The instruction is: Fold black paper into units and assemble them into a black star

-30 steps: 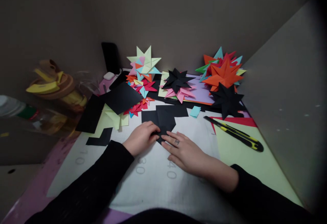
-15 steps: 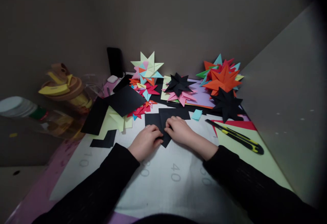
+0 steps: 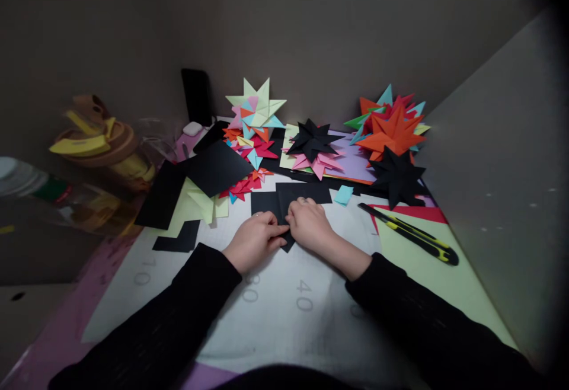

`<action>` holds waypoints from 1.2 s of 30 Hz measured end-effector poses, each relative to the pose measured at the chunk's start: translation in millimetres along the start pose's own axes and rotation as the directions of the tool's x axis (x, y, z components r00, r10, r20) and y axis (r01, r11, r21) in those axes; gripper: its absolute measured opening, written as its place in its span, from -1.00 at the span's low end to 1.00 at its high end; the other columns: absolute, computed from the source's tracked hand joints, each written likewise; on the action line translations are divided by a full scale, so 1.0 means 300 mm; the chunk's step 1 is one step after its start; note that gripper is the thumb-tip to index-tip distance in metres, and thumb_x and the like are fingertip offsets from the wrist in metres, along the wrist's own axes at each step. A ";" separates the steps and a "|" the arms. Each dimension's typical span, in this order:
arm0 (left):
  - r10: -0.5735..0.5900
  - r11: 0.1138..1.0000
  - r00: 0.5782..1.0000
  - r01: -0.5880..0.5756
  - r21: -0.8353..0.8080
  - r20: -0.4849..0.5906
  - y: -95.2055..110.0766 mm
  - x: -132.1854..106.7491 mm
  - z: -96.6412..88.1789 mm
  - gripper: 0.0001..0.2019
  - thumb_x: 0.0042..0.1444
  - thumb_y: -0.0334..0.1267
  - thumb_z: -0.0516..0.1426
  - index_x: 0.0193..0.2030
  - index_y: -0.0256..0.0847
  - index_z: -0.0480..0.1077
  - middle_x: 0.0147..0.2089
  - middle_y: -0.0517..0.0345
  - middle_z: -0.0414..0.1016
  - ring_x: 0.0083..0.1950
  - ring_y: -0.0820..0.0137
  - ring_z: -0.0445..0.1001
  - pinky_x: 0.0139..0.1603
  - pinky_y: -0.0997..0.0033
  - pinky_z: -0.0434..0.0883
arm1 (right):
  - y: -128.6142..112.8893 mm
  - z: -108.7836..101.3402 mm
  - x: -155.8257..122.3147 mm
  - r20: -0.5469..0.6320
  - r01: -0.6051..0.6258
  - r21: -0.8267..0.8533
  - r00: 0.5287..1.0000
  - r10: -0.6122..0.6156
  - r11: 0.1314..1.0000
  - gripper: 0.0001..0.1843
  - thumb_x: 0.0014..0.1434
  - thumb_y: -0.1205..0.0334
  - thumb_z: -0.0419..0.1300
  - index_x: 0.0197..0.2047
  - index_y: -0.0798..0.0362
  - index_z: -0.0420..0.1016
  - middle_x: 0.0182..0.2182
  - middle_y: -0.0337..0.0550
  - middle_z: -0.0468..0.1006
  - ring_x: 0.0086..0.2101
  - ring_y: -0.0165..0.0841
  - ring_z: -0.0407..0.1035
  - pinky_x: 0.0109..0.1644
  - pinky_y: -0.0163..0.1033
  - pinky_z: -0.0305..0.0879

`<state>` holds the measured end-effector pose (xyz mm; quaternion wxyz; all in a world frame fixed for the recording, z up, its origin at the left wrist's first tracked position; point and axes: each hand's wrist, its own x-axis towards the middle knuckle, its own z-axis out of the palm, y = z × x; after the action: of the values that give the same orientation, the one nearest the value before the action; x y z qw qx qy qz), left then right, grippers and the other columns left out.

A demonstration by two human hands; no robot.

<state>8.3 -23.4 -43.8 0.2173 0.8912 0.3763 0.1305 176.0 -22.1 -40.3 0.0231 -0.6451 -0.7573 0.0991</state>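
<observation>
Where fingers [image 3: 278, 231] converge, black paper [image 3: 283, 205] lies beneath, near corner [image 3: 288, 248] exposed.

Before you lies the black paper [image 3: 281, 205], plain and matte, on the white sheet [image 3: 275, 336] printed with grey numbers. You see a square-cornered part jutting left and a longer one reaching right along the far side, a straight edge marking where they meet (whether that is one sheet or several, you cannot tell). On your side it narrows to a pointed corner; much of its middle is hidden from you.
</observation>
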 end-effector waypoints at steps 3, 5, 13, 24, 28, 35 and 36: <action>-0.008 0.999 1.000 0.008 0.042 -0.010 0.010 0.001 0.005 -0.75 0.15 -0.16 0.13 -0.05 -0.06 0.52 -0.30 0.11 0.39 -0.26 0.34 0.33 -0.21 0.35 0.30 | -0.004 0.005 -0.001 -0.002 -0.004 0.003 1.000 0.004 1.000 -0.87 0.21 0.27 0.04 -0.28 0.07 0.40 -0.23 0.00 0.45 -0.16 -0.15 0.27 -0.17 -0.12 0.11; -0.018 0.997 1.000 0.019 0.073 -0.021 0.016 0.000 0.010 -0.76 0.17 -0.13 0.10 -0.10 -0.06 0.54 -0.31 0.10 0.40 -0.25 0.33 0.33 -0.23 0.35 0.29 | -0.004 0.009 0.004 -0.012 -0.009 0.006 1.000 0.009 1.000 -0.87 0.21 0.27 0.04 -0.27 0.07 0.40 -0.24 0.00 0.44 -0.16 -0.15 0.27 -0.17 -0.12 0.12; -0.023 0.993 0.999 0.029 0.116 -0.050 0.018 0.004 0.020 -0.76 0.17 -0.14 0.09 -0.14 -0.05 0.56 -0.35 0.10 0.40 -0.27 0.33 0.31 -0.27 0.36 0.27 | 0.064 -0.048 -0.053 -0.122 0.173 0.225 0.981 -0.149 0.959 -0.77 0.15 0.44 0.05 -0.15 0.08 0.44 -0.19 -0.05 0.41 -0.16 -0.25 0.23 -0.11 -0.18 0.17; -0.021 0.995 0.999 0.025 0.094 -0.044 0.025 0.008 0.013 -0.74 0.21 -0.14 0.05 -0.19 -0.08 0.57 -0.37 0.09 0.38 -0.29 0.34 0.31 -0.25 0.34 0.27 | 0.084 0.006 -0.243 -0.097 0.531 0.039 0.845 -0.525 0.847 -0.52 0.08 0.47 0.06 0.06 -0.02 0.45 -0.28 -0.04 0.40 -0.27 -0.25 0.17 -0.17 -0.14 0.12; -0.022 0.993 0.999 0.025 0.113 -0.028 0.026 0.008 0.012 -0.74 0.21 -0.14 0.05 -0.18 -0.08 0.57 -0.37 0.10 0.38 -0.29 0.35 0.32 -0.25 0.35 0.27 | 0.073 -0.005 -0.236 -0.063 0.540 -0.075 0.837 -0.544 0.838 -0.57 0.14 0.43 0.06 0.07 0.04 0.44 -0.30 -0.01 0.42 -0.28 -0.22 0.18 -0.20 -0.11 0.08; -0.019 0.995 1.000 0.021 0.098 -0.019 0.016 0.005 0.020 -0.74 0.21 -0.14 0.06 -0.08 -0.07 0.53 -0.34 0.09 0.38 -0.30 0.34 0.30 -0.26 0.34 0.26 | 0.145 -0.027 -0.190 -0.017 0.372 -0.138 0.926 -0.377 0.918 -0.55 0.13 0.44 0.06 0.09 0.01 0.45 -0.25 0.03 0.44 -0.23 -0.18 0.22 -0.21 -0.12 0.09; -0.022 0.995 1.000 0.023 0.097 -0.019 0.016 0.005 0.020 -0.74 0.21 -0.14 0.06 -0.07 -0.07 0.53 -0.34 0.09 0.38 -0.30 0.34 0.30 -0.27 0.34 0.26 | 0.159 -0.030 -0.181 -0.017 0.337 -0.142 0.939 -0.342 0.931 -0.53 0.13 0.45 0.07 0.10 0.01 0.44 -0.25 0.04 0.44 -0.22 -0.17 0.22 -0.20 -0.11 0.10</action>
<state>14.7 -27.1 -46.6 0.1718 0.8951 0.3942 0.1178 232.9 -67.3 -35.1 0.0111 -0.5065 -0.8617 0.0280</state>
